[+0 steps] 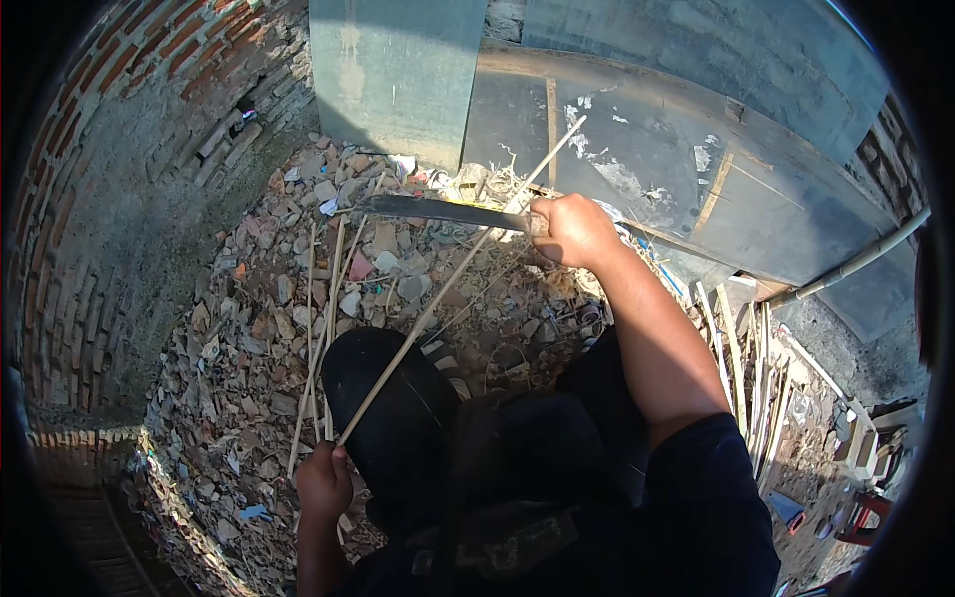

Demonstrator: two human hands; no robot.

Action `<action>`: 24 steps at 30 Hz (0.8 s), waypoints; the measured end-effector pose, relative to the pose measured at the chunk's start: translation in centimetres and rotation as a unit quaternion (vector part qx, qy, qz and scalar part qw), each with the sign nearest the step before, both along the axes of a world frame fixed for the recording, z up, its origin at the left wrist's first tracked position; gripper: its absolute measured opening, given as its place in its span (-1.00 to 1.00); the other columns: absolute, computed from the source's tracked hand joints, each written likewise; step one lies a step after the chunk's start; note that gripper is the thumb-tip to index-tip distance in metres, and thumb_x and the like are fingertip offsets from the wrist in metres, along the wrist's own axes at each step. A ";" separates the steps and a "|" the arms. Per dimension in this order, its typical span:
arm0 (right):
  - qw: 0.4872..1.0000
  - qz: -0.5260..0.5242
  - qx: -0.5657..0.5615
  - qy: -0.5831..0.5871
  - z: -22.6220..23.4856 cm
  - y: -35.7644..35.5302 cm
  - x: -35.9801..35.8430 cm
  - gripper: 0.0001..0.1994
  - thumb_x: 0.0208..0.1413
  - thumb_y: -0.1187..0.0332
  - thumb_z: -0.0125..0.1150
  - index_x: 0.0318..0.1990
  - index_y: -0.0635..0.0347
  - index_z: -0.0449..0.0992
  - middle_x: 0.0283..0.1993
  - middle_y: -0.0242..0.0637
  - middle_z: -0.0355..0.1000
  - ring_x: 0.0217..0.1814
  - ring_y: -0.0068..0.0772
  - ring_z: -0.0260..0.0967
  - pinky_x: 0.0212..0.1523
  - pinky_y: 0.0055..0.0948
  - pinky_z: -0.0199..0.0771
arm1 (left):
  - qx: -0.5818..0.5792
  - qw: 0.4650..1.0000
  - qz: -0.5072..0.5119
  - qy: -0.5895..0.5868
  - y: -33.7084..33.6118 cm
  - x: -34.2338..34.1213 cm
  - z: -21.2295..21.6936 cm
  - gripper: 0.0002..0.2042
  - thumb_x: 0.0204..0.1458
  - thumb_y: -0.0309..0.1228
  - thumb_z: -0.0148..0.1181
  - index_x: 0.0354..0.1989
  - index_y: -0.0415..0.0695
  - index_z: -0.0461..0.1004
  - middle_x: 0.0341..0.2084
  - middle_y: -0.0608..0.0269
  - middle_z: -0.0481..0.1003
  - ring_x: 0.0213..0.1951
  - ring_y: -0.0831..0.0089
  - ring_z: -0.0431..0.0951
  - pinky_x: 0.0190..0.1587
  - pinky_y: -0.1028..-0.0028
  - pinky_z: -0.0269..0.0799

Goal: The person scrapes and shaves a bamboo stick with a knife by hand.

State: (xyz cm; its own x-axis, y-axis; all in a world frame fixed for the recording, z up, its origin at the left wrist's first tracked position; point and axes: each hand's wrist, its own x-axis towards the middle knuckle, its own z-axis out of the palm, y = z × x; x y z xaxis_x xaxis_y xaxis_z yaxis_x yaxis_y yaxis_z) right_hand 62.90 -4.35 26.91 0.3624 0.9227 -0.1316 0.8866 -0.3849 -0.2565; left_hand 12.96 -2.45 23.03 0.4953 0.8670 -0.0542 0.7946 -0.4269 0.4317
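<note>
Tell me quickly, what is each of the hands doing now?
Left hand: closed around the lower end of a thin bamboo strip.
Right hand: closed on the handle of a long knife.

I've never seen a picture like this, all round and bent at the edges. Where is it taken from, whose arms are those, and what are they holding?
There is no machine here: a person wears a wide fisheye camera on the head, looking down, so straight edges curve near the rim. The arms entering from below are that person's own. The left hand grips the near end of a long thin bamboo strip that runs up and away. The right hand holds a long dark blade laid across the strip. The ground is covered with rubble of broken brick and scraps, with more bamboo strips piled at the right, a brick wall at the left, and grey panels ahead.
</note>
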 end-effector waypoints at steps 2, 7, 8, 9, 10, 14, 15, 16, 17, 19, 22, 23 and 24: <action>0.992 -0.099 0.063 0.052 -2.4 -0.6 3.3 -0.61 -0.02 0.23 0.25 -0.01 0.13 0.58 -0.13 0.04 0.59 -0.04 0.11 0.55 0.05 -0.01 0.55 | -0.013 1.000 -0.013 0.006 0.1 -0.8 0.3 -0.65 0.36 -0.16 -0.06 -0.35 -0.20 0.43 -0.63 -0.12 0.46 -0.50 -0.21 0.52 -0.45 0.02 0.35; 0.997 -0.065 0.016 0.029 -1.2 -0.2 1.4 -0.63 -0.02 0.20 0.27 -0.02 0.02 0.59 -0.14 0.01 0.59 0.01 0.09 0.54 0.07 -0.04 0.55 | -0.019 1.000 0.019 0.014 0.2 -3.0 -0.4 -0.68 0.34 -0.18 -0.04 -0.34 -0.18 0.42 -0.64 -0.12 0.44 -0.50 -0.21 0.52 -0.46 0.01 0.34; 0.997 -0.063 0.017 0.030 -0.6 0.1 0.8 -0.63 -0.02 0.20 0.27 -0.02 0.02 0.59 -0.14 0.01 0.59 0.01 0.09 0.54 0.07 -0.04 0.55 | -0.019 0.999 0.021 0.015 0.2 -3.4 -0.5 -0.68 0.34 -0.18 -0.04 -0.34 -0.18 0.42 -0.64 -0.12 0.44 -0.50 -0.21 0.52 -0.46 0.01 0.34; 0.999 -0.032 0.002 0.007 -0.1 0.0 0.4 -0.64 -0.03 0.20 0.27 -0.03 0.03 0.59 -0.15 0.00 0.59 0.01 0.09 0.54 0.07 -0.04 0.55 | -0.006 1.000 0.020 0.021 0.1 -3.6 -0.6 -0.62 0.36 -0.14 -0.08 -0.36 -0.20 0.41 -0.64 -0.05 0.47 -0.50 -0.11 0.56 -0.43 0.10 0.40; 1.000 0.000 -0.012 -0.016 0.0 -0.1 0.2 -0.64 -0.03 0.21 0.26 -0.04 0.03 0.59 -0.16 -0.01 0.59 0.01 0.09 0.54 0.07 -0.04 0.55 | 0.007 0.999 0.020 0.027 0.0 -4.0 -0.7 -0.56 0.39 -0.10 -0.12 -0.38 -0.23 0.40 -0.65 0.02 0.50 -0.49 -0.02 0.60 -0.40 0.19 0.45; 0.992 -0.102 0.054 0.042 -4.2 -0.9 5.3 -0.58 -0.05 0.24 0.26 0.05 -0.02 0.59 -0.12 0.00 0.59 0.01 0.12 0.53 0.09 -0.03 0.54 | 0.002 0.998 0.021 0.060 0.3 -5.3 -0.3 -0.56 0.39 -0.11 -0.12 -0.38 -0.24 0.41 -0.65 0.02 0.50 -0.48 -0.02 0.61 -0.39 0.20 0.45; 0.994 -0.098 0.032 0.031 -3.2 -0.9 4.6 -0.55 -0.05 0.25 0.25 0.09 -0.04 0.59 -0.10 0.01 0.59 0.01 0.12 0.53 0.11 -0.03 0.53 | 0.002 0.999 0.023 0.049 0.3 -5.6 -0.4 -0.56 0.39 -0.11 -0.12 -0.39 -0.23 0.41 -0.66 -0.01 0.47 -0.50 -0.02 0.59 -0.41 0.19 0.42; 0.994 -0.097 0.034 0.029 -2.9 -0.8 3.9 -0.55 -0.05 0.25 0.25 0.09 -0.04 0.59 -0.10 0.01 0.59 0.01 0.12 0.53 0.11 -0.03 0.53 | 0.002 0.999 0.021 0.037 0.4 -5.6 -0.5 -0.56 0.39 -0.12 -0.12 -0.40 -0.23 0.40 -0.67 -0.03 0.45 -0.52 -0.03 0.58 -0.43 0.18 0.39; 0.994 -0.086 0.051 0.032 -2.7 -0.8 3.3 -0.57 -0.05 0.25 0.25 0.06 -0.02 0.59 -0.11 0.01 0.59 0.01 0.11 0.53 0.10 -0.03 0.53 | 0.004 0.999 0.023 0.035 0.4 -5.5 -0.5 -0.56 0.39 -0.12 -0.12 -0.40 -0.23 0.40 -0.67 -0.03 0.45 -0.52 -0.03 0.58 -0.43 0.18 0.39; 0.999 -0.033 0.028 0.029 -1.7 -0.4 2.1 -0.63 -0.04 0.26 0.24 -0.02 0.03 0.61 -0.11 0.01 0.59 0.01 0.11 0.53 0.09 -0.03 0.53 | 0.035 0.999 0.012 0.034 0.1 -5.6 -0.2 -0.57 0.39 -0.12 -0.11 -0.40 -0.23 0.39 -0.68 -0.07 0.41 -0.55 -0.06 0.52 -0.46 0.15 0.33; 0.998 -0.055 0.032 0.023 -0.8 -0.7 2.0 -0.65 -0.03 0.25 0.26 -0.04 0.04 0.60 -0.07 0.00 0.58 0.02 0.10 0.52 0.08 -0.03 0.53 | 0.018 0.999 0.036 -0.002 0.0 -6.0 0.0 -0.57 0.36 -0.10 -0.08 -0.45 -0.19 0.40 -0.71 -0.07 0.38 -0.57 -0.17 0.49 -0.50 0.08 0.32; 0.992 -0.094 0.044 0.072 -1.7 -0.9 3.7 -0.65 -0.03 0.25 0.26 -0.04 0.05 0.60 -0.05 0.00 0.58 0.02 0.10 0.52 0.08 -0.03 0.54 | 0.018 0.999 0.034 -0.001 -0.3 -6.1 0.2 -0.57 0.36 -0.10 -0.08 -0.45 -0.19 0.40 -0.71 -0.07 0.38 -0.57 -0.17 0.49 -0.50 0.08 0.32; 0.992 -0.098 0.047 0.070 -2.4 -1.3 4.5 -0.65 -0.03 0.25 0.26 -0.04 0.05 0.60 -0.05 0.00 0.58 0.02 0.10 0.52 0.08 -0.03 0.54 | 0.030 0.999 0.027 -0.004 -0.2 -5.8 0.5 -0.56 0.37 -0.09 -0.08 -0.45 -0.19 0.42 -0.71 -0.06 0.38 -0.57 -0.15 0.48 -0.50 0.11 0.33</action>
State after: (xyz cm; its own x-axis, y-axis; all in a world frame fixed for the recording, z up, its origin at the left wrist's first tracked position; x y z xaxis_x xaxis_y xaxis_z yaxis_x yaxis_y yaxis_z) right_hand 67.43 -5.61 24.50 0.5207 0.8465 -0.1108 0.7500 -0.5156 -0.4143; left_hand 7.13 -2.64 23.51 0.4474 0.8943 0.0016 0.8140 -0.4080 0.4135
